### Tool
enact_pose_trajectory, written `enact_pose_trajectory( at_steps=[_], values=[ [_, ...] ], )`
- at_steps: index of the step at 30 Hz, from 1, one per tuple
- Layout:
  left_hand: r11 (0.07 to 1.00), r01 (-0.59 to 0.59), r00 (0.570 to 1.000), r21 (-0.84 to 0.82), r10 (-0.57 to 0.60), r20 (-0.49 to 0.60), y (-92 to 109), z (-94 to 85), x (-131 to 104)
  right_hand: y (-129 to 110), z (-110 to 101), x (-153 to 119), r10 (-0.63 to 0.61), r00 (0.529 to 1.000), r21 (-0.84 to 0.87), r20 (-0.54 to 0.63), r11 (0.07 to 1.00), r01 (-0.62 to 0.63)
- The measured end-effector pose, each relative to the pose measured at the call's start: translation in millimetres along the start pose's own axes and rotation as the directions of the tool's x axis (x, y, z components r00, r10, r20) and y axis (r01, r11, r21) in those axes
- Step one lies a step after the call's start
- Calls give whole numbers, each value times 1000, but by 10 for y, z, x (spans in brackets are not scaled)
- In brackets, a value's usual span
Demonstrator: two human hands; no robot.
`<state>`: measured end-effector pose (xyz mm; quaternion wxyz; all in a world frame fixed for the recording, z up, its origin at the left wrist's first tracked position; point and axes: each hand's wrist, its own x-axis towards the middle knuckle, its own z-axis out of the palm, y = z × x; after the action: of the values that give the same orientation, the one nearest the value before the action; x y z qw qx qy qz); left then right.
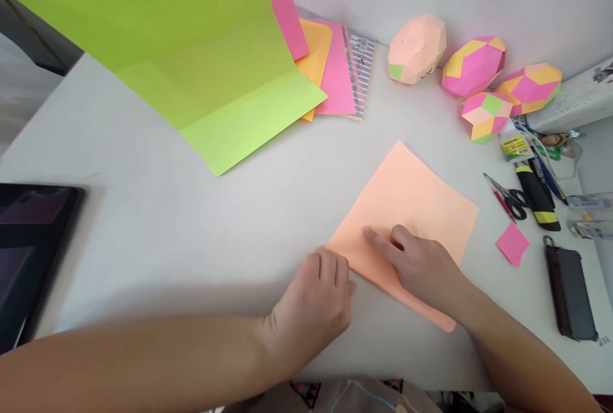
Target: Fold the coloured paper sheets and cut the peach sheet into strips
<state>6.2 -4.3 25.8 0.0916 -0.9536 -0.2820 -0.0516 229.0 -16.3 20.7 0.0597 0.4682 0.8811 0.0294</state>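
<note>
A white table (239, 228) spreads beneath everything. The largest sheet on it, a green sheet (191, 49), lies toward the far left, its near corner pointing back to the person. A black device (41, 260) enters at the left edge.

The peach sheet (421, 189) lies in front of the person, right of centre, set diagonally: one corner points away, another to the right. Its near edge, apparently folded over, slants from the left corner down toward the person at the right. The sides look close in length, so its long axis is hard to tell.

The left hand (318, 295) is closed, fingers curled at the sheet's left corner. The right hand (421, 263) is partly open on the sheet, forefinger stretched toward the left.

Four faceted paper shapes (416, 49) sit at the back right. Smaller still, scissors (514, 201) and a pink square (513, 244) lie right of the sheet.
</note>
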Motion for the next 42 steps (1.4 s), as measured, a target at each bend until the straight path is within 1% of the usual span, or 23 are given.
enact_pose_trajectory(
  at_steps=[3,5,6,8,12,15,19,23,25,29,31,33,35,36,37,39,42],
  values=[
    [980,-98,995,-173,93,-37,-231,5,81,-9,-3,2,19,999,-5,35,1000,-18],
    [956,-117,993,-267,118,-14,-385,27,142,-19,-6,4,30,998,0,56,1000,-30],
    [948,-115,993,-296,122,5,-453,48,170,-24,-7,6,35,998,6,59,999,-36],
    [942,-76,995,-326,94,42,-563,105,216,-32,-7,9,49,997,20,57,999,-50],
    [933,18,998,-359,7,69,-691,224,256,-34,6,7,49,998,29,26,998,-50],
    [932,27,996,-363,6,89,-728,254,261,-27,25,0,37,999,17,21,999,-38],
    [926,23,992,-377,25,123,-741,247,260,-24,41,-5,32,999,8,25,999,-32],
    [915,50,982,-401,27,185,-775,260,251,-26,46,2,40,999,1,19,999,-40],
    [906,59,973,-420,42,227,-808,268,251,-18,42,9,51,998,13,41,999,-51],
    [885,78,948,-458,77,309,-863,253,268,-7,-35,24,72,991,32,116,997,-76],
    [883,97,938,-459,74,339,-867,234,281,-39,-125,26,84,990,18,111,996,-86],
    [886,114,930,-450,64,361,-859,220,290,-123,-230,27,78,997,0,28,997,-78],
    [888,117,930,-445,59,362,-852,218,293,-258,-312,35,45,996,12,-81,999,-44],
    [888,113,932,-446,60,357,-850,223,293,-337,-334,45,24,993,30,-115,999,-21],
    [887,109,934,-448,63,351,-851,229,292,-418,-339,59,5,991,48,-132,999,1],
    [885,106,934,-453,68,351,-857,242,291,-562,-308,101,-20,992,62,-128,998,28],
    [884,111,928,-454,72,366,-864,246,293,-689,-216,175,-17,992,27,-123,999,21]
  ],
)
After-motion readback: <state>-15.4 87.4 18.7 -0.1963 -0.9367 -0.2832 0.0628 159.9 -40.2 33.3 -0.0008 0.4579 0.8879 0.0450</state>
